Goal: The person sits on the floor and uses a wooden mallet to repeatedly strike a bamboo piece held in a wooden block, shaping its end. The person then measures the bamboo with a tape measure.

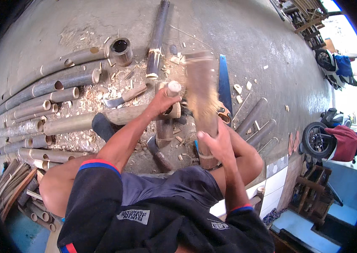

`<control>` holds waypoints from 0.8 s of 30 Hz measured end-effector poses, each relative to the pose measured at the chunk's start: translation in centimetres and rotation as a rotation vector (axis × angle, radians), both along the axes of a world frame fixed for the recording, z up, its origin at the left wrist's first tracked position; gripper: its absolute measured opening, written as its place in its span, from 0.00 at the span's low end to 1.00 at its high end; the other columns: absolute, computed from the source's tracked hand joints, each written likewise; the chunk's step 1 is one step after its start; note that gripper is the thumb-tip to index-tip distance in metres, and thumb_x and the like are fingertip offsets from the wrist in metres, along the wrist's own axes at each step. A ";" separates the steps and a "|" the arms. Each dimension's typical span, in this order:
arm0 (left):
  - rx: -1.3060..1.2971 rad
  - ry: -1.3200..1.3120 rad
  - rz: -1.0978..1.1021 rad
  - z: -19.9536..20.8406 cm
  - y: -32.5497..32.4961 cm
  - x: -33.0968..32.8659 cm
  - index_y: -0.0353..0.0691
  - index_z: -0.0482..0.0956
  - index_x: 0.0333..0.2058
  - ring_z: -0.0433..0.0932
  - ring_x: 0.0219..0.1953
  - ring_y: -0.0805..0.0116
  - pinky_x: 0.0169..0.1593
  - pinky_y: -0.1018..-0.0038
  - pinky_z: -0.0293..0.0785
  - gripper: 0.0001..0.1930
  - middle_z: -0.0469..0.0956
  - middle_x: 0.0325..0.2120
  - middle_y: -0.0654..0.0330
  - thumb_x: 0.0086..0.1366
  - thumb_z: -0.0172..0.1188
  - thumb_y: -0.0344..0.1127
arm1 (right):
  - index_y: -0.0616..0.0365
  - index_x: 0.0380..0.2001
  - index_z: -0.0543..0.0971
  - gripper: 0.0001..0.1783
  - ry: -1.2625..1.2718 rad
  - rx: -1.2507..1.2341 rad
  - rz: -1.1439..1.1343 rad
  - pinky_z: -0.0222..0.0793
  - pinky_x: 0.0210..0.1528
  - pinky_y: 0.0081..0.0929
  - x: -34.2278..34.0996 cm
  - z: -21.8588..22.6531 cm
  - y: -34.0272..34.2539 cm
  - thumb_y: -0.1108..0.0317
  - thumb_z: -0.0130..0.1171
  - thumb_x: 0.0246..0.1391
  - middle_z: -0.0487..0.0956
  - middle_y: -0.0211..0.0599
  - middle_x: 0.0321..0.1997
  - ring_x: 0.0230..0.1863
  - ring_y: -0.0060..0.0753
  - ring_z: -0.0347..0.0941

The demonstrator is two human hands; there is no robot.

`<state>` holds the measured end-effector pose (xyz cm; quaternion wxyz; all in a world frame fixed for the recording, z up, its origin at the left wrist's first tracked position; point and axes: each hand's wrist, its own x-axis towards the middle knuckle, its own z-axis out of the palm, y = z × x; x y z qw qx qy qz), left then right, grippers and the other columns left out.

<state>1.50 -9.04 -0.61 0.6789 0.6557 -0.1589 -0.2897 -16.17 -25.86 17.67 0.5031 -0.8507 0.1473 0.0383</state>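
Wears a black shirt (153,230) nearest the camera, with grey shorts (178,183) below, seated on the near side of a long pale bamboo tube (123,114). Grips a round wooden handle (173,88) in the left hand (163,103), fingers wrapped closed, over the tube's right end. Holds it roughly upright there, probably for steadiness beside the dark hole (169,111); cannot make out its lower end behind the fist. Clasps a thick club (205,105) in the right hand (219,145), fingers closed round the lower part, just right of the tube's end, presumably to leave the weight at the top. Rests the tube across a stout brown piece (164,131), likely for firm backing. Has one hooked knife (131,92) just beyond the tube, another (159,156) on its near side, and a blue-bladed saw (225,78) to its right, apparently for easy reach. Looks smooth and tan along the tube, pale at the cut rim. Looks whitish and battered atop the handle. Appears blurred along the club: brown above, frayed into yellow fibres midway, paler below.
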 end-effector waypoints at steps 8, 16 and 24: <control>-0.027 -0.743 -0.137 4.9 -1.1 -9.8 0.41 0.77 0.47 0.80 0.44 0.50 0.51 0.61 0.76 0.26 0.79 0.42 0.53 0.47 0.75 0.35 | 0.66 0.66 0.66 0.42 -0.056 0.159 -0.435 0.67 0.63 0.38 -10.3 -1.7 2.3 0.55 0.66 0.52 0.76 0.46 0.58 0.58 0.40 0.73; -0.272 -0.155 0.664 7.3 1.2 -2.2 0.36 0.82 0.39 0.80 0.35 0.72 0.44 0.72 0.77 0.07 0.82 0.32 0.62 0.62 0.66 0.28 | 0.66 0.66 0.66 0.43 -0.021 0.226 -0.414 0.66 0.64 0.38 -10.0 -3.1 2.3 0.52 0.66 0.52 0.76 0.47 0.58 0.58 0.41 0.73; -0.163 -0.377 1.073 6.8 12.6 16.0 0.39 0.79 0.43 0.77 0.36 0.74 0.39 0.74 0.74 0.18 0.81 0.35 0.63 0.72 0.63 0.50 | 0.66 0.67 0.64 0.46 0.070 0.233 -0.261 0.66 0.64 0.38 -7.4 -3.7 3.6 0.54 0.68 0.51 0.76 0.49 0.57 0.57 0.42 0.74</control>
